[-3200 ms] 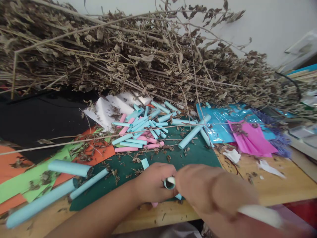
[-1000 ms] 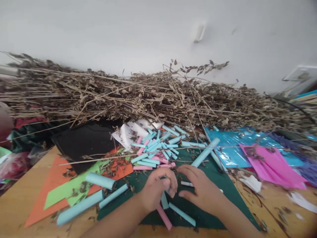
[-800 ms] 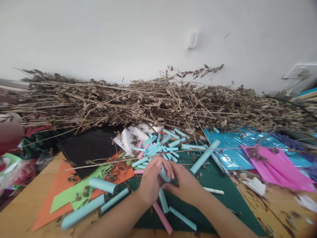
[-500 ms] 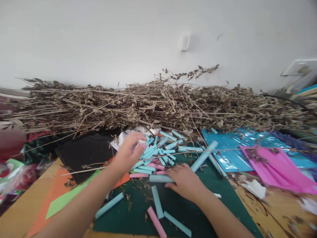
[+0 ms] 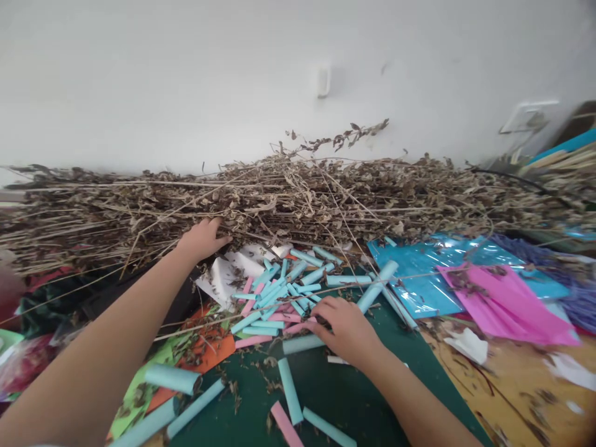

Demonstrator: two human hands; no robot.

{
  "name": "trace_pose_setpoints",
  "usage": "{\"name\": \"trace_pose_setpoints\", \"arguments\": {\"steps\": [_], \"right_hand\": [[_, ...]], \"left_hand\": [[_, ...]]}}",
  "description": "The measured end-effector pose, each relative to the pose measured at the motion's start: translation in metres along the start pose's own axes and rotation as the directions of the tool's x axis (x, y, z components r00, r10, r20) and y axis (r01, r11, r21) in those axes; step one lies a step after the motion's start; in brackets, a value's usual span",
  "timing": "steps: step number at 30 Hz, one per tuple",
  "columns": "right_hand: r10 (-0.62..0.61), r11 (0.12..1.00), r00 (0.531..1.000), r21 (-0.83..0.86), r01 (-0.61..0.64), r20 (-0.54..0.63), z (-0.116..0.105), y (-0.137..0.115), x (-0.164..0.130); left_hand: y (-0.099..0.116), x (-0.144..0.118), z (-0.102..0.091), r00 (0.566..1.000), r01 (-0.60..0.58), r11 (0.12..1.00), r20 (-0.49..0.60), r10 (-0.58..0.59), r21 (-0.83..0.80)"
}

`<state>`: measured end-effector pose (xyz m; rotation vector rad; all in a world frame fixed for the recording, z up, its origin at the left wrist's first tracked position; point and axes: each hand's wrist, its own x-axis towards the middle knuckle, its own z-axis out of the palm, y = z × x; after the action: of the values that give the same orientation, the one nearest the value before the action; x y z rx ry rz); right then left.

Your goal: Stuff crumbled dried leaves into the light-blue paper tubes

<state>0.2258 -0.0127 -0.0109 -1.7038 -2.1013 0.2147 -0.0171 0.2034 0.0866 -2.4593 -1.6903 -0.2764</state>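
Note:
My left hand (image 5: 203,241) reaches to the back left. Its thumb is apart from its fingers, and the fingertips touch the bundle of dried leafy stalks (image 5: 288,198). White crumpled paper (image 5: 224,279) lies just right of that wrist. My right hand (image 5: 349,329) rests low over the pile, fingers curved and thumb apart. It is nearest a light blue paper tube (image 5: 302,344) and a pink paper tube (image 5: 294,327); any touch under the fingertips is hidden. Many short blue tubes (image 5: 272,293) and pink ones lie heaped in front of it.
Beneath the tubes lies a dark green sheet (image 5: 246,397). Orange paper (image 5: 212,354) and green paper (image 5: 133,397), strewn with leaf bits, lie left. To the right are a shiny blue packet (image 5: 419,292), a pink sheet (image 5: 507,304) and a white scrap (image 5: 468,345). A wall (image 5: 186,81) stands behind.
My left hand has moved from over the tube pile back and left to the stalks. My right hand has shifted slightly, off the blue tube. More blue tubes show at lower left.

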Motion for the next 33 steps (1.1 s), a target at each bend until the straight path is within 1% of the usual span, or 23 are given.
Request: {"name": "trace_pose_setpoints", "arguments": {"steps": [1,2,3,4,6,8,9,10,11,12,14,15,17,18,20,23,25,26,29,31,33], "right_hand": [[-0.008,0.999,0.999,0.044,0.009,-0.031,-0.006,0.002,0.003],[-0.020,0.997,0.997,0.078,0.025,-0.071,-0.013,0.003,0.008],[-0.037,0.994,0.993,0.096,0.048,-0.116,-0.022,0.005,0.015],[-0.056,0.993,0.985,0.098,0.073,-0.164,-0.032,0.005,0.024],[-0.103,0.991,0.962,0.053,0.120,-0.253,-0.053,0.004,0.049],[-0.157,0.987,0.933,-0.033,0.155,-0.322,-0.071,-0.006,0.082],[-0.199,0.980,0.923,-0.087,0.180,-0.330,-0.077,-0.014,0.099],[-0.253,0.965,0.911,-0.148,0.215,-0.326,-0.081,-0.024,0.117],[-0.295,0.948,0.900,-0.213,0.234,-0.322,-0.081,-0.035,0.134],[-0.339,0.926,0.887,-0.279,0.255,-0.313,-0.079,-0.048,0.151],[-0.408,0.874,0.870,-0.394,0.285,-0.276,-0.069,-0.073,0.179],[-0.425,0.847,0.877,-0.440,0.298,-0.225,-0.062,-0.085,0.192],[-0.406,0.815,0.906,-0.496,0.299,-0.121,-0.047,-0.103,0.211],[-0.387,0.809,0.918,-0.508,0.295,-0.083,-0.041,-0.109,0.219],[-0.361,0.809,0.931,-0.513,0.288,-0.046,-0.032,-0.115,0.229],[-0.369,0.801,0.929,-0.515,0.307,-0.019,-0.032,-0.116,0.229],[-0.383,0.791,0.924,-0.522,0.319,-0.016,-0.039,-0.113,0.221],[-0.387,0.787,0.922,-0.528,0.319,-0.020,-0.043,-0.111,0.216],[-0.379,0.785,0.924,-0.546,0.295,-0.045,-0.057,-0.106,0.201],[-0.369,0.783,0.928,-0.556,0.278,-0.055,-0.063,-0.103,0.195],[-0.371,0.774,0.927,-0.567,0.281,-0.047,-0.067,-0.101,0.190]], "left_hand": [[-0.001,0.001,0.001,0.999,0.025,0.993,-0.032,-0.029,-0.117],[-0.001,0.001,0.001,0.997,0.037,0.967,-0.062,-0.054,-0.250],[0.000,-0.001,0.001,0.993,0.042,0.920,-0.086,-0.082,-0.390],[0.000,-0.004,0.000,0.989,0.045,0.850,-0.097,-0.112,-0.524],[0.002,-0.012,-0.002,0.990,0.040,0.686,-0.066,-0.128,-0.727],[0.003,-0.021,-0.003,0.988,0.083,0.516,0.004,-0.152,-0.853],[0.002,-0.025,-0.004,0.986,0.108,0.439,0.040,-0.161,-0.892],[0.000,-0.029,-0.004,0.983,0.131,0.382,0.070,-0.169,-0.915],[-0.002,-0.033,-0.003,0.980,0.148,0.349,0.089,-0.178,-0.925],[-0.005,-0.036,-0.003,0.977,0.159,0.340,0.098,-0.190,-0.927],[-0.015,-0.040,0.000,0.968,0.177,0.376,0.093,-0.232,-0.910],[-0.021,-0.042,0.002,0.961,0.185,0.406,0.078,-0.265,-0.895],[-0.037,-0.045,0.004,0.939,0.197,0.463,0.030,-0.343,-0.864],[-0.047,-0.046,0.005,0.924,0.197,0.491,-0.007,-0.383,-0.848],[-0.068,-0.046,0.005,0.887,0.181,0.548,-0.105,-0.449,-0.817],[-0.095,-0.043,0.000,0.835,0.131,0.612,-0.246,-0.492,-0.780],[-0.107,-0.038,-0.007,0.790,0.103,0.628,-0.320,-0.523,-0.771],[-0.111,-0.036,-0.010,0.760,0.093,0.627,-0.351,-0.546,-0.774],[-0.119,-0.026,-0.021,0.658,0.071,0.587,-0.404,-0.635,-0.807],[-0.123,-0.020,-0.028,0.599,0.061,0.531,-0.395,-0.696,-0.845],[-0.129,-0.015,-0.034,0.557,0.052,0.462,-0.358,-0.750,-0.886]]}}
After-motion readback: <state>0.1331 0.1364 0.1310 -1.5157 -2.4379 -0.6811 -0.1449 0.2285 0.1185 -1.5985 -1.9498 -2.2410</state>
